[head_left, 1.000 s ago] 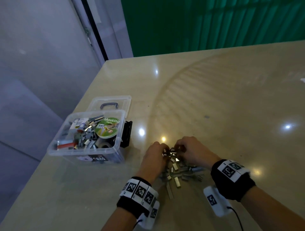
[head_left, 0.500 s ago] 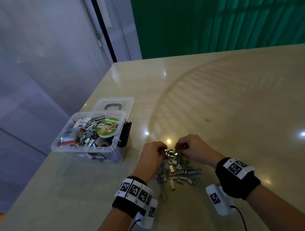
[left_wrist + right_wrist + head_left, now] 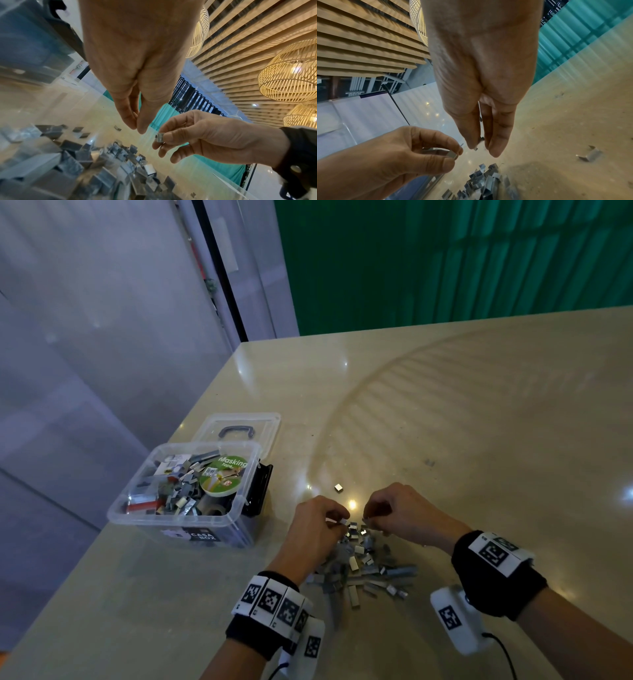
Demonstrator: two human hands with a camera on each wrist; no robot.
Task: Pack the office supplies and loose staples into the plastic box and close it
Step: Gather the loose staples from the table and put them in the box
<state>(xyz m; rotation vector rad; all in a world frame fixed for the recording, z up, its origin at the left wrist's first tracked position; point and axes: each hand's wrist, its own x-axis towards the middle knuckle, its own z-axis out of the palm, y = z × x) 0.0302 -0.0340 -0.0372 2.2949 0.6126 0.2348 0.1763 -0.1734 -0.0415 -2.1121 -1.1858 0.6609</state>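
Observation:
A clear plastic box [image 3: 137,517] stands open at the table's left, holding a masking tape roll [image 3: 222,475] and many staple strips. Its lid [image 3: 265,422] lies behind it. A pile of loose staples [image 3: 364,565] lies between my wrists. My left hand [image 3: 339,523] hovers over the pile's far end and pinches a short staple strip [image 3: 453,154] between thumb and forefinger. Just right of it, my right hand [image 3: 369,517] pinches another staple strip [image 3: 160,137]. One stray staple piece [image 3: 338,487] lies beyond both hands.
The table edge [image 3: 205,402] runs diagonally just left of the box, with floor below. A black clip-like part [image 3: 260,491] sits against the box's right side. Bare tabletop [image 3: 496,440] stretches right and behind the hands. A green wall stands at the back.
Both hands have lifted a little from the pile, each pinching a staple strip. A stray staple piece now shows beyond them. The head view has shifted.

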